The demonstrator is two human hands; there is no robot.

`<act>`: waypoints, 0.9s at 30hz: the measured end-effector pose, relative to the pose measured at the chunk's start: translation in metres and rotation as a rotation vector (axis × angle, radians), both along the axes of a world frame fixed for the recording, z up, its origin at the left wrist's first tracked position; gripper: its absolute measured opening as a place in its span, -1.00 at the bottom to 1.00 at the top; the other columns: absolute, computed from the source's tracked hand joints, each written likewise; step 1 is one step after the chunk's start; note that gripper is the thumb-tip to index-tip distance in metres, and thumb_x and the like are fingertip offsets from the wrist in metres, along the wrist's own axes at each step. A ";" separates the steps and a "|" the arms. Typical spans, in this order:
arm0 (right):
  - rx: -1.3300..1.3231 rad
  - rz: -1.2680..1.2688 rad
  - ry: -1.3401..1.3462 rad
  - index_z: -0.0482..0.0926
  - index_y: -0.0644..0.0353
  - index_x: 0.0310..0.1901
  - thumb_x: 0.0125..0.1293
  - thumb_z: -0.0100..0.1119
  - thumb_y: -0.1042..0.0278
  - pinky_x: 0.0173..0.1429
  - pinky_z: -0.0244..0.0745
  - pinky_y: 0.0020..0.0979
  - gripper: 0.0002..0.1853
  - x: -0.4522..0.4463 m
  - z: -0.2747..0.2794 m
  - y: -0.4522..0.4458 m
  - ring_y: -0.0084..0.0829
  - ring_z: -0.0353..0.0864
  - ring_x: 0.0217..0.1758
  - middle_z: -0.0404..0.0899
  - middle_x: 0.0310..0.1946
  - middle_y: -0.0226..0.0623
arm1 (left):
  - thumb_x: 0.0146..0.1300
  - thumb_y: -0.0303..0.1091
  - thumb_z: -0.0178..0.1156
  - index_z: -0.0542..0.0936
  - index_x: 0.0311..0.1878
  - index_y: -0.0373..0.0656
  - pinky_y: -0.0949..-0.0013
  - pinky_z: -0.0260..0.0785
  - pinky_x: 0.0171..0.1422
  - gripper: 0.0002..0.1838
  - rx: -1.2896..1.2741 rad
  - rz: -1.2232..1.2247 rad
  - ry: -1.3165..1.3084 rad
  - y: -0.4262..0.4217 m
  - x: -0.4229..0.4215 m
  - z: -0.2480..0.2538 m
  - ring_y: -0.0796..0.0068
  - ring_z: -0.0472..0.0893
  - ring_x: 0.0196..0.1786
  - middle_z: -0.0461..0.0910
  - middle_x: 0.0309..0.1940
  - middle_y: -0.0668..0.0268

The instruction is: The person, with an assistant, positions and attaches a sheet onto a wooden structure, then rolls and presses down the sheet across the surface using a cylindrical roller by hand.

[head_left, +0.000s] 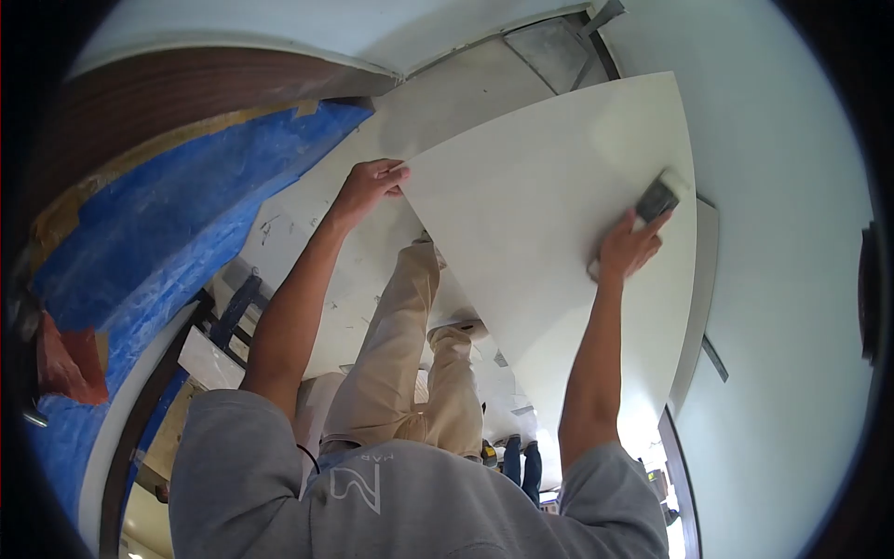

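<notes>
A large pale flat panel (549,196) spreads across the middle and right of the head view. At its upper left corner, my left hand (372,191) pinches the edge between thumb and fingers. On the panel's right side, my right hand (630,247) grips a brush-like tool (657,197) with a dark middle and a pale far end, which lies against the panel's surface. The far end of this tool is slightly blurred, and my palm hides part of it.
Blue sheeting (186,214) covers a surface at the left, with a red piece (70,359) on it. A pale wall (782,279) stands close at the right. Another person's dark-trousered legs (522,466) show at the bottom. Scraps mark the floor (307,224).
</notes>
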State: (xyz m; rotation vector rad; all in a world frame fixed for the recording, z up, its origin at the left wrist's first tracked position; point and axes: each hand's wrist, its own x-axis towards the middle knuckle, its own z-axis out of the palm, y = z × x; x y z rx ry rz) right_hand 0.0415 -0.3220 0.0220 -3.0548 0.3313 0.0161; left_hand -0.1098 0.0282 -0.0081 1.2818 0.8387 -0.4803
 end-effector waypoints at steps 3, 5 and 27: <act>-0.005 0.355 0.058 0.08 0.03 0.31 0.20 0.03 0.15 -0.08 0.38 -0.19 -0.35 0.015 0.000 0.087 -0.08 0.43 -0.12 0.37 -0.12 0.04 | 0.22 -0.21 0.12 0.48 0.00 -0.34 0.43 0.44 -0.07 -0.59 0.027 -0.041 -0.087 -0.001 -0.001 -0.003 0.53 0.56 -0.28 0.57 -0.27 0.26; -0.021 0.700 0.170 0.11 -0.11 0.30 0.20 0.01 0.18 -0.06 0.36 -0.12 -0.39 -0.044 -0.006 0.137 -0.07 0.43 -0.11 0.38 -0.11 0.06 | 0.21 -0.24 0.13 0.49 -0.01 -0.33 0.41 0.45 -0.08 -0.61 -0.059 0.108 -0.056 -0.008 -0.010 0.000 0.52 0.56 -0.29 0.57 -0.28 0.28; 0.123 -0.168 0.113 0.22 0.21 0.22 0.14 0.07 0.18 0.07 0.29 -0.15 -0.39 -0.305 -0.022 -0.158 -0.11 0.39 0.01 0.43 -0.13 -0.01 | 0.17 -0.39 0.17 0.44 0.01 -0.33 0.30 0.26 0.22 -0.65 0.103 0.228 0.125 0.020 0.024 -0.022 0.29 0.43 0.08 0.45 0.01 0.23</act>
